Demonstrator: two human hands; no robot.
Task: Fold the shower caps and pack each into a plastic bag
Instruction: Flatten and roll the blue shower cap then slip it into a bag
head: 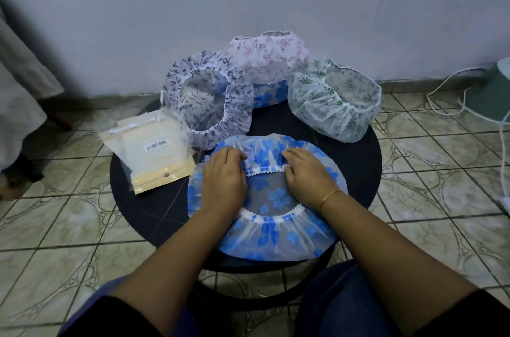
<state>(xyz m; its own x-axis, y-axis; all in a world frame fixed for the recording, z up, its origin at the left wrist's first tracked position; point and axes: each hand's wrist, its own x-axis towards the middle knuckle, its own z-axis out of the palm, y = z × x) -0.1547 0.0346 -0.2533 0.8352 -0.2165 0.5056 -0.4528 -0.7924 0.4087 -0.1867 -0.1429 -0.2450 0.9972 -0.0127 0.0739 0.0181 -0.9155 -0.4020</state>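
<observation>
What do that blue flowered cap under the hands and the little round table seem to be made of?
The blue flowered cap looks like thin, translucent plastic film: the dark table shows through it, and it gathers into fine folds at a white elastic hem. The round table has a smooth, dark, faintly glossy top; whether painted wood, laminate or metal I cannot tell. Both the left hand and the right hand grip the cap's hem.

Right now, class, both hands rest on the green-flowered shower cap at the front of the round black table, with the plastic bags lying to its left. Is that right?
Not quite. The head view shows the left hand and right hand on the blue-flowered shower cap; the green-flowered shower cap sits untouched at the back right of the round black table. The plastic bags do lie to the left.
</observation>
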